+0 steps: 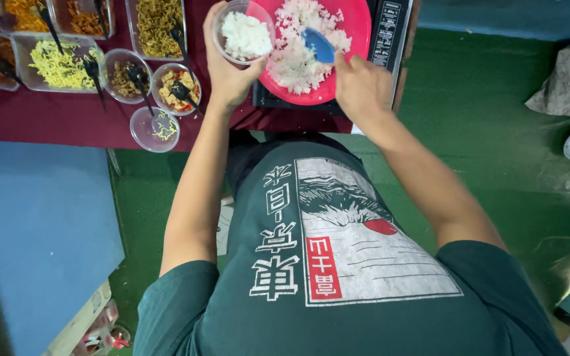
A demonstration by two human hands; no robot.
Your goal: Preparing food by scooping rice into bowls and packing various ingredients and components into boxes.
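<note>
Left hand (227,69) fingers grip a cup (243,31) of rice; right hand (363,86) fingers pinch a blue scoop (318,45). Rice could spill past the fingers if the cup tilts.

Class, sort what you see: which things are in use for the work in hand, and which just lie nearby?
In use: left hand holding clear round rice-filled cup; right hand with blue plastic spoon; red round rice bowl.
Nearby: yellow noodle tray; empty clear cup.
</note>
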